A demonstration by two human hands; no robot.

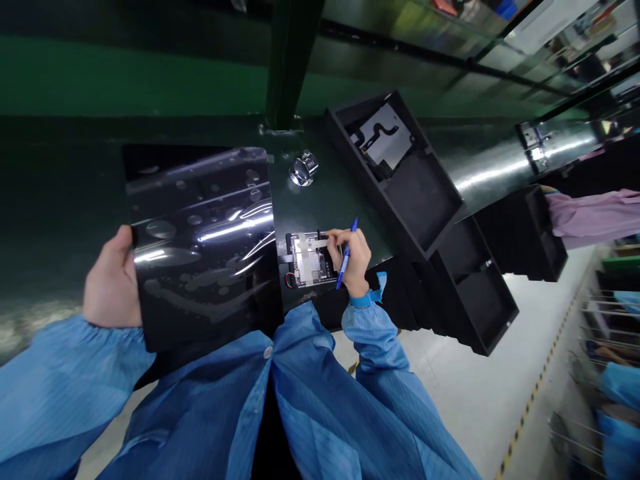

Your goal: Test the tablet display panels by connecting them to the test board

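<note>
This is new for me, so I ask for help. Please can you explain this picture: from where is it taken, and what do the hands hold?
One camera worn on a person's head took this picture, looking forward and down. So the person's arms, in blue sleeves, come in from the bottom. The left hand holds a large, dark, glossy panel. The right hand holds a blue marker and touches a small circuit board. The board lies on a dark green bench, near a shiny metal part. Black trays stand beside it, and one holds a flat pale part.
</note>
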